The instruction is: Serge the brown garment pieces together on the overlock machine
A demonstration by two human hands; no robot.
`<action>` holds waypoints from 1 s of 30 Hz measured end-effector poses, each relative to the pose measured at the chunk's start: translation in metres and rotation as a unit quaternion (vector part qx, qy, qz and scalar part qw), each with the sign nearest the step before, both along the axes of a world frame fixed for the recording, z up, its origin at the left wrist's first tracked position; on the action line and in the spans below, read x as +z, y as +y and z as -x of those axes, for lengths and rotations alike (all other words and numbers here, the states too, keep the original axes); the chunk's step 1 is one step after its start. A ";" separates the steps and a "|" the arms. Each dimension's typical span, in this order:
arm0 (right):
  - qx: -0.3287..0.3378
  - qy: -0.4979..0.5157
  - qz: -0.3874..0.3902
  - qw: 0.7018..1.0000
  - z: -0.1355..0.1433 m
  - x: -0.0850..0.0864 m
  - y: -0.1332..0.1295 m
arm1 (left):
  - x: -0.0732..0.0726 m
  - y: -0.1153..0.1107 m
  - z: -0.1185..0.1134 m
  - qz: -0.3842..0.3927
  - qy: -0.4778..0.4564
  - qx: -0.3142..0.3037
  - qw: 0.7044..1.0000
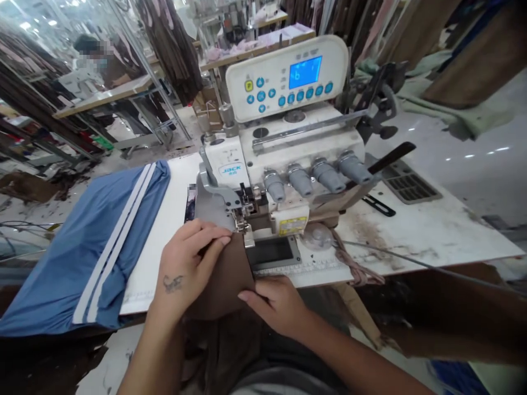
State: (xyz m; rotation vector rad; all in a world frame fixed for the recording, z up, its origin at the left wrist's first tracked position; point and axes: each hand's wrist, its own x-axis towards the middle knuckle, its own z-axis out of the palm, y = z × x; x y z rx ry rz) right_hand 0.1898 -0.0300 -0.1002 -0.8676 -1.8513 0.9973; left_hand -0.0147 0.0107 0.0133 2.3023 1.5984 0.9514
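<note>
A piece of brown fabric [224, 280] lies at the front of a white overlock sewing machine [230, 156], its far edge close to the presser foot [244, 222]. My left hand [191, 258] pinches the far left edge of this fabric between thumb and fingers, just left of the foot. Lower down, my right hand [280, 302] grips the right edge, thumb on top and fingers beneath. The rest of the cloth hangs over the table edge towards my lap. Whether the far edge is under the foot is hard to see.
Blue fabric with white stripes [111, 236] drapes over the table's left side. A control panel [288, 77] with a lit screen tops the machine. A thin cord [411, 260] crosses the right side. Another person [102, 60] sits at a machine in the left background.
</note>
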 end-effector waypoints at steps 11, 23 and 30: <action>-0.030 0.013 -0.007 0.999 -0.001 0.006 0.004 | -0.002 0.036 -0.008 0.099 -0.083 0.045 0.991; -0.022 -0.009 -0.066 0.998 0.000 -0.001 0.001 | -0.014 0.071 0.021 0.017 -0.211 0.117 0.970; 0.001 0.003 -0.053 0.999 -0.001 0.008 0.001 | -0.057 -0.096 0.029 0.032 -0.209 0.313 0.926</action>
